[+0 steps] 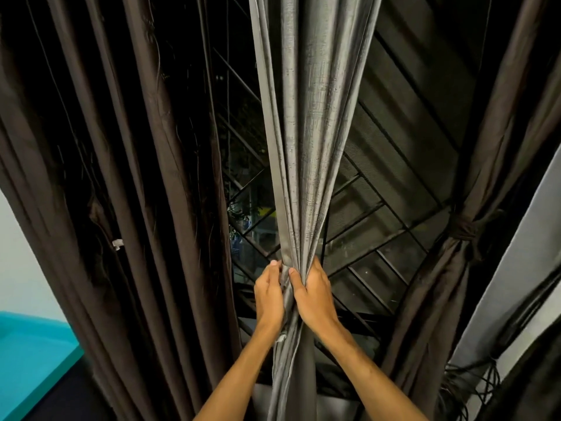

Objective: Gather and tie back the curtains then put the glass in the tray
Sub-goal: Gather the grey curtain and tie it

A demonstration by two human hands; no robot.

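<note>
Advice for the gathering: keep left hand (268, 294) and right hand (314, 294) side by side, fingers curled tight round the bunched grey curtain (306, 147). Squeeze the folds into one narrow neck, then hold with one hand and free the other for a tie; none in plain sight. Judged early in the task. Hanging mid-window: pleated, silvery, slubbed, pinched at hand height, loose below. Farther right, right brown curtain (425, 299) already cinched by a band (463, 229); farther left, left brown curtain (136, 192) hanging free. Behind, dark window grille (379, 214). No glass or tray in view.
</note>
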